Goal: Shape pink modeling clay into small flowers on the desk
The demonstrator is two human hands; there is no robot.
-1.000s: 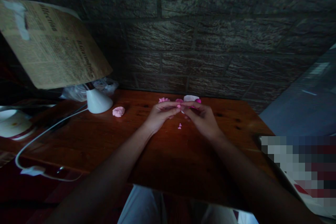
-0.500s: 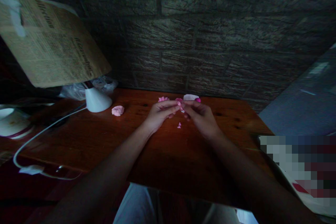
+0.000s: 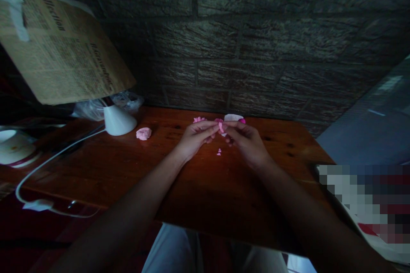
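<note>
Head view: occluded, cropped and indistinct items
Note small pink piece (image 3: 221, 127) as partly covered by fingertips of left hand (image 3: 194, 137) and right hand (image 3: 246, 140), too small for exact shape. Note lower part of ruffled pink lump (image 3: 200, 119) as hidden behind left hand; likewise white item (image 3: 233, 117) and magenta piece (image 3: 242, 121), partly behind right hand. Read crumbs (image 3: 219, 152) as too small to identify. Treat lampshade (image 3: 73, 51) and white vessel (image 3: 14, 149) as cut by left edge, fine shade print as blurred. Treat clear plastic (image 3: 130, 101) as partly hidden behind lamp base (image 3: 119, 121), trouser legs (image 3: 173, 249) as cut by bottom edge, pixelated patch (image 3: 374, 204) as unreadable.
</note>
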